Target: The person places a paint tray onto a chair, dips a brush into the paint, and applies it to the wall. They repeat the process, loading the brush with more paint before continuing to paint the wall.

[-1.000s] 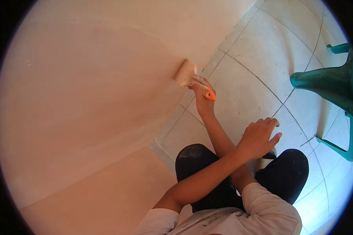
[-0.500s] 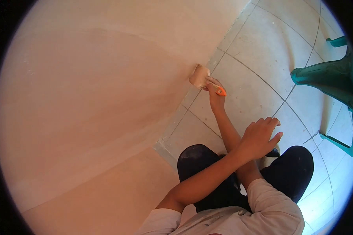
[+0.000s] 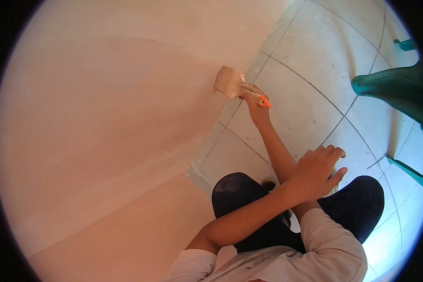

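A wide paintbrush (image 3: 228,82) with an orange-tipped handle is in my right hand (image 3: 256,101). Its pale, coated bristles point left and appear to lie against the lower part of the pinkish wall (image 3: 122,108), close to where it meets the floor. My left arm crosses over my right forearm. Above my knees, my left hand (image 3: 317,171) hangs with nothing in it, its fingers loosely bent and the thumb apart.
Pale floor tiles (image 3: 305,108) with dark joints spread to the right of the wall. A green plastic stool or chair (image 3: 395,87) stands at the right edge, partly cut off. My bent knees in dark trousers (image 3: 237,192) are below my arms.
My right hand and the paintbrush have moved up and left, further onto the wall. My left hand has shifted slightly to the right.
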A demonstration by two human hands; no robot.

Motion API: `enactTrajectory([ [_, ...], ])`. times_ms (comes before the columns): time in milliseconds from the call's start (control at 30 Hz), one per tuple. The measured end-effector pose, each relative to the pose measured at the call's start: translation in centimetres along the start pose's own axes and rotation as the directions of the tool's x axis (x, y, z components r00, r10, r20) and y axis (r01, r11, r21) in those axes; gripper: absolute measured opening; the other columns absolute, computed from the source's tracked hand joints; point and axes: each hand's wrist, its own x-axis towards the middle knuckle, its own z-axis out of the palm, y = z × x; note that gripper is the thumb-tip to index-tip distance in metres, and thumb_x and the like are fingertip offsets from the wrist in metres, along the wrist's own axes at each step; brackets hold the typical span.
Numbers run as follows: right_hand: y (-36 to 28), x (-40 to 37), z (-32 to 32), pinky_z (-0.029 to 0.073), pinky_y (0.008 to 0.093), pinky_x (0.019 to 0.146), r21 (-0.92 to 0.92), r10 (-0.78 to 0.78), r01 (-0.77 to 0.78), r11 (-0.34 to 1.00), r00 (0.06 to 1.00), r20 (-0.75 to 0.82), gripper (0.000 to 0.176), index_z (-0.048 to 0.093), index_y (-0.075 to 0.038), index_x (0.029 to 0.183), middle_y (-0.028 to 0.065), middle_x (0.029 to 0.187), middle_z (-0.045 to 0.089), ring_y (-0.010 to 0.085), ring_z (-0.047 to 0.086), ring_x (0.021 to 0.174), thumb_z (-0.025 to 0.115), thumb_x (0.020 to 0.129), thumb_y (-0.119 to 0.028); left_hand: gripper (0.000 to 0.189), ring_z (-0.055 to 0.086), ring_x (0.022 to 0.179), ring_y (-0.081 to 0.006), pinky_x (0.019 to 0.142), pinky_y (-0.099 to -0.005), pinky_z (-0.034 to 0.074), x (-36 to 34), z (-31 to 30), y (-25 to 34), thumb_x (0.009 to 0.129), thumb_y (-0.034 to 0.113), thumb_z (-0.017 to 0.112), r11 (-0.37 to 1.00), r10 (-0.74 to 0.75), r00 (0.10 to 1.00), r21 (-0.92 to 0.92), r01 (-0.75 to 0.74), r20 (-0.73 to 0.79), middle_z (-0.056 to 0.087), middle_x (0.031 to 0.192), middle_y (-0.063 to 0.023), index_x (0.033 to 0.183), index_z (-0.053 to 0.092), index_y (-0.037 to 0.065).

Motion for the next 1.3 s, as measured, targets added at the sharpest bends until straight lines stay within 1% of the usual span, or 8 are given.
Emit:
enactTrajectory([
  [233, 2.2, -1.1, -2.3, 0.057, 0.0287, 0.083, -0.103, 0.012, -0.032, 0.994, 0.983, -0.185, 0.024, 0.070, 0.000, 0.118, 0.0067, 0.113, 0.068, 0.0140, 0.066, 0.095, 0.061, 0.097, -0.009, 0.035, 0.062, 0.096, -0.0340, 0.082, -0.0459, 0.050, 0.4, -0.2, 0.7, 0.096, 0.029, 0.061, 1.000, 0.013, 1.000, 0.013, -0.013, 0.005, 0.065, 0.112, -0.0165, 0.119, 0.058, 0.003],
  [367, 3.0, 0.8, 1.3, 0.058, 0.0312, 0.085, -0.160, -0.110, 0.092, 0.983, 0.988, -0.110, 0.030, 0.067, 0.001, 0.123, 0.0094, 0.115, 0.066, 0.0166, 0.066, 0.100, 0.063, 0.099, -0.016, 0.035, 0.062, 0.096, -0.0335, 0.081, -0.0458, 0.050, 0.1, 0.2, 0.9, 0.096, 0.029, 0.062, 1.000, 0.019, 1.000, 0.025, -0.019, 0.009, 0.065, 0.112, -0.0164, 0.119, 0.058, 0.003],
  [567, -2.2, -0.9, -1.0, 0.057, 0.0325, 0.088, 0.233, 0.028, 0.002, 0.973, 0.991, -0.129, 0.030, 0.066, 0.003, 0.123, 0.0105, 0.116, 0.066, 0.0180, 0.066, 0.101, 0.061, 0.099, -0.015, 0.036, 0.062, 0.095, -0.0330, 0.080, -0.0459, 0.050, -0.5, -0.3, 0.6, 0.096, 0.028, 0.062, 0.999, 0.020, 1.000, 0.037, -0.020, 0.012, 0.065, 0.113, -0.0168, 0.120, 0.058, 0.002],
  [633, -2.2, -1.0, -1.9, 0.056, 0.0328, 0.089, 0.068, 0.023, -0.004, 0.998, 0.960, -0.278, 0.031, 0.066, 0.002, 0.124, 0.0105, 0.116, 0.066, 0.0190, 0.067, 0.101, 0.060, 0.098, -0.014, 0.036, 0.062, 0.095, -0.0329, 0.080, -0.0457, 0.050, -0.5, -0.4, 0.4, 0.096, 0.028, 0.062, 0.999, 0.013, 1.000, 0.043, -0.013, 0.005, 0.065, 0.113, -0.0169, 0.120, 0.058, 0.001],
  [967, 4.6, -0.2, -0.3, 0.054, 0.0283, 0.080, -0.380, -0.128, 0.036, 0.924, 0.967, -0.220, 0.022, 0.072, 0.001, 0.114, 0.0070, 0.107, 0.070, 0.0125, 0.064, 0.093, 0.062, 0.097, -0.008, 0.036, 0.062, 0.095, -0.0328, 0.079, -0.0445, 0.050, -1.1, -0.3, 0.0, 0.097, 0.029, 0.061, 0.998, 0.042, 0.999, 0.044, -0.042, -0.016, 0.065, 0.113, -0.0172, 0.120, 0.058, 0.001],
  [1067, 3.4, 0.1, 0.5, 0.057, 0.0322, 0.085, -0.280, -0.101, 0.077, 0.957, 0.992, -0.076, 0.030, 0.067, 0.004, 0.120, 0.0102, 0.113, 0.068, 0.0178, 0.067, 0.098, 0.060, 0.098, -0.014, 0.037, 0.063, 0.094, -0.0326, 0.079, -0.0444, 0.050, -1.0, -0.7, 0.2, 0.097, 0.030, 0.061, 0.999, 0.015, 1.000, 0.046, -0.015, 0.004, 0.066, 0.112, -0.0170, 0.119, 0.058, 0.001],
  [1133, 1.9, -0.4, -1.2, 0.057, 0.0324, 0.085, 0.099, -0.029, 0.041, 0.994, 0.992, -0.122, 0.030, 0.067, 0.005, 0.120, 0.0108, 0.115, 0.067, 0.0187, 0.066, 0.099, 0.060, 0.097, -0.013, 0.037, 0.063, 0.094, -0.0323, 0.078, -0.0444, 0.050, -1.1, -0.8, 0.1, 0.097, 0.030, 0.061, 0.998, 0.032, 0.999, 0.060, -0.031, -0.013, 0.066, 0.111, -0.0170, 0.119, 0.059, 0.001],
  [1300, 0.8, -2.1, -4.8, 0.057, 0.0322, 0.085, -0.112, -0.043, 0.012, 0.994, 0.960, -0.278, 0.029, 0.067, 0.005, 0.120, 0.0113, 0.117, 0.067, 0.0190, 0.066, 0.100, 0.060, 0.097, -0.012, 0.038, 0.063, 0.093, -0.0319, 0.077, -0.0443, 0.050, -1.1, -0.9, 0.3, 0.097, 0.031, 0.061, 0.996, 0.048, 0.998, 0.073, -0.044, -0.043, 0.066, 0.111, -0.0171, 0.120, 0.059, 0.001],
])
